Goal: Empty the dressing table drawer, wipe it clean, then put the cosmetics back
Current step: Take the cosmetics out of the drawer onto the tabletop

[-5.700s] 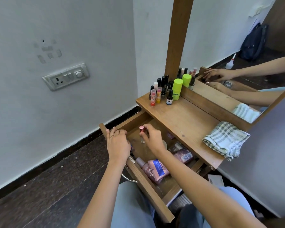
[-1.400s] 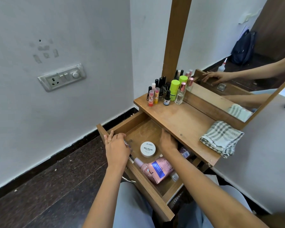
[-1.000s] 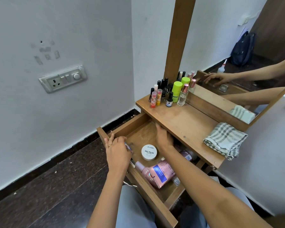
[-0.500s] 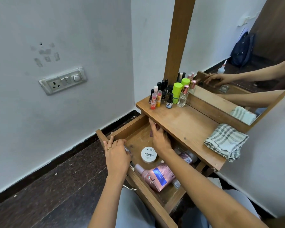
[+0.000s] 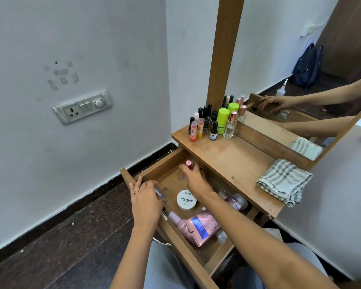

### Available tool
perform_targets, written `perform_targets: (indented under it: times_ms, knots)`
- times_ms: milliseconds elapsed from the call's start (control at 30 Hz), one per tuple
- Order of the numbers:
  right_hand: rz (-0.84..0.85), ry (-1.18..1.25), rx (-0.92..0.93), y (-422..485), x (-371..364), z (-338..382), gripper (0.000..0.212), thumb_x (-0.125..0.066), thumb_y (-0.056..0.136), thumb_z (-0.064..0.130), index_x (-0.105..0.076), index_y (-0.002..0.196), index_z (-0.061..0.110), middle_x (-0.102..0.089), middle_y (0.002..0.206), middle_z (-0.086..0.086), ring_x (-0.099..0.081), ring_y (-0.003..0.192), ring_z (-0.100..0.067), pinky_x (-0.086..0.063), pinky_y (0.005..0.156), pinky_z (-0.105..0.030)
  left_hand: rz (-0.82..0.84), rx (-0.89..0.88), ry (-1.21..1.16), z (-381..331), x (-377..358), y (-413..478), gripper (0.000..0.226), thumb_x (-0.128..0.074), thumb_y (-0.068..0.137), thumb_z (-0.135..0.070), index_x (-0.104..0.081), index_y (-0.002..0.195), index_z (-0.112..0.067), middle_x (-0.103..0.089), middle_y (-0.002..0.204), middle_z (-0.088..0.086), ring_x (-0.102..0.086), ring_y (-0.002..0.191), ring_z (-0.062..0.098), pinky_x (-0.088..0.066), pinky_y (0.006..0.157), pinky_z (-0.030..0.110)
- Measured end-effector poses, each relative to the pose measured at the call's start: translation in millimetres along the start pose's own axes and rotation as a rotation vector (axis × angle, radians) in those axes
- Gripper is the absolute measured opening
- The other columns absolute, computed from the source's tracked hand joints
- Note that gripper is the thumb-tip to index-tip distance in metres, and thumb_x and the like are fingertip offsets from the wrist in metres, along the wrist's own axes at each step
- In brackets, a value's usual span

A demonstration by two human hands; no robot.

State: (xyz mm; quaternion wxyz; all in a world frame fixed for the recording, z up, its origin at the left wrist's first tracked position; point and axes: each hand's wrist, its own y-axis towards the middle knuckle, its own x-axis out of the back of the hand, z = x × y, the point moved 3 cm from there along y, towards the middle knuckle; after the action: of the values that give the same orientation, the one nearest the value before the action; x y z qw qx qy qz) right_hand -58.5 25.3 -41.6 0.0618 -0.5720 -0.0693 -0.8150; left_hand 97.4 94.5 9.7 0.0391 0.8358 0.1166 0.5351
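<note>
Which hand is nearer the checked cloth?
Right. The right hand, gripping a pink-capped bottle in the drawer, is left of the checked cloth; the left hand is farther left, on the drawer's front.

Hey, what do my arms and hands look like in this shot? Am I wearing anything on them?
Both arms are bare as far as the view shows: there is no sleeve, watch, bracelet or glove on the left forearm or the right forearm. The left hand wears one thin gold-coloured ring. The right hand shows no ring from this angle.
</note>
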Motion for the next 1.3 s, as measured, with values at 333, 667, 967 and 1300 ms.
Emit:
perform_targets:
  times_ms: [333,667,967,1300]
  knots:
    - [-0.145,0.131,0.208,-34,44,14,0.058,-0.037,0.098,0.008,-0.026,0.145,0.04,-0.038,0.099,-0.005,-0.044,0.081,-0.017,-0.044,0.066,-0.025,-0.005,-0.015,0.019,1,-3,1,0.039,-0.066,0.084,-0.017,-0.059,0.122,-0.016,-0.058,0.132,0.004,-0.025,0.142,0.023,0.007,0.116,0.036]
    - [-0.536,0.399,0.035,-22,168,-39,0.058,-0.05,0.094,0.006,-0.017,0.135,0.029,-0.056,0.085,0.0,-0.057,0.06,-0.012,-0.045,0.05,-0.018,0.0,-0.005,0.038,4,-10,4,0.038,-0.07,0.079,-0.017,-0.064,0.116,-0.013,-0.062,0.125,0.008,-0.029,0.14,0.027,0.004,0.117,0.038]
    - [-0.464,0.32,-0.194,2,158,-86,0.041,-0.057,0.088,0.006,-0.033,0.12,0.012,-0.062,0.081,-0.005,-0.063,0.072,-0.025,-0.05,0.063,-0.039,0.009,-0.004,0.05,3,-14,4,0.036,-0.07,0.079,-0.015,-0.064,0.115,-0.013,-0.063,0.125,0.009,-0.029,0.14,0.027,0.007,0.116,0.036]
    - [-0.577,0.234,-0.291,-7,168,-107,0.028,-0.06,0.088,0.007,-0.047,0.113,0.007,-0.064,0.1,-0.009,-0.063,0.088,-0.026,-0.048,0.068,-0.033,0.002,-0.005,0.041,3,-16,5,0.033,-0.068,0.08,-0.009,-0.066,0.113,-0.013,-0.064,0.122,0.01,-0.03,0.139,0.029,0.009,0.115,0.036]
